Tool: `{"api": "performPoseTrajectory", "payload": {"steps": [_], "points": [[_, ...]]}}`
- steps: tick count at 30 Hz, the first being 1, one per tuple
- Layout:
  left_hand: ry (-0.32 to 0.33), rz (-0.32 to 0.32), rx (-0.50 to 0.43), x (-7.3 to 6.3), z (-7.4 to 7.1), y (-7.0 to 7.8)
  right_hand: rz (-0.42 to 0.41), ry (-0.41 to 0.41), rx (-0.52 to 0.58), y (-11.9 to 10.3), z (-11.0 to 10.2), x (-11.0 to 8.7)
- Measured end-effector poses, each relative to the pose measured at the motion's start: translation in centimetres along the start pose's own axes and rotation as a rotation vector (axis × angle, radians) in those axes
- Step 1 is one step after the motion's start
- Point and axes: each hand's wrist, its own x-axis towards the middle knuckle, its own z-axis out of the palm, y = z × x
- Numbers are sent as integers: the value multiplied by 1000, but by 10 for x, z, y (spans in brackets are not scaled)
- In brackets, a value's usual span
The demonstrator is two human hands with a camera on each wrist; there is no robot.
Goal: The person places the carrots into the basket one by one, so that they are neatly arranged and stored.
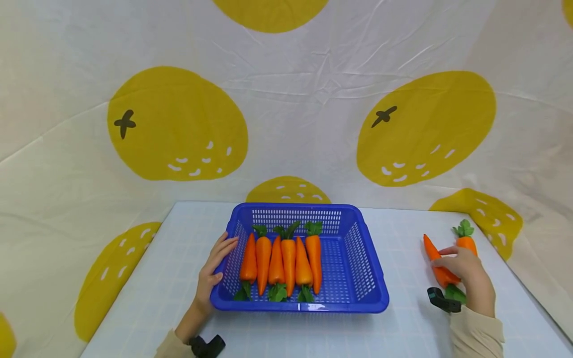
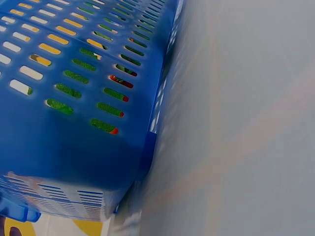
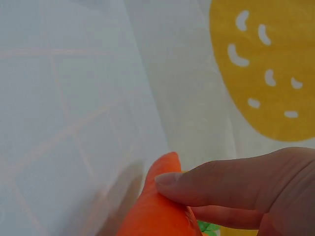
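A blue basket (image 1: 331, 308) holds several orange carrots (image 1: 288, 258) side by side, their green tops pointing alternately toward the back and the front. My left hand (image 1: 211, 271) rests at the basket's left rim, fingers over the edge. In the left wrist view the perforated wall of the basket (image 2: 74, 142) fills the left side, and the hand is out of that frame. To the right of the basket, my right hand (image 1: 463, 266) pinches a carrot (image 1: 430, 248) with thumb and fingers. The thumb presses on this carrot (image 3: 157, 211) in the right wrist view.
Another carrot (image 1: 467, 243) lies just behind the right hand, near the right table edge. The table (image 1: 407, 228) has a pale checked cover. Behind it hangs a white cloth (image 1: 304, 124) with yellow fruit prints.
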Motion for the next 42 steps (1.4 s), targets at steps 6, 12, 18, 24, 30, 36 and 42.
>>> {"api": "performPoseTrajectory", "payload": {"steps": [6, 12, 18, 24, 30, 36, 42], "points": [[2, -6, -6, 0, 0, 0, -59, -14, 28, -9, -7, -6], [0, -7, -6, 1, 0, 0, -69, 1, 66, -19, -11, -11], [0, -6, -4, 1, 1, 0, -116, 41, 87, -29, -12, -19], [-1, 6, -6, 1, 1, 0, -158, 74, 95, -42, -11, -29], [0, 5, 4, 0, 0, 1, -205, 91, 102, -56, -7, -39], [-2, -6, -1, 0, 0, 1, -260, 155, 104, -71, 1, -50], [0, -11, 0, 1, 0, 0, -324, 186, 143, -90, 8, -63]]}}
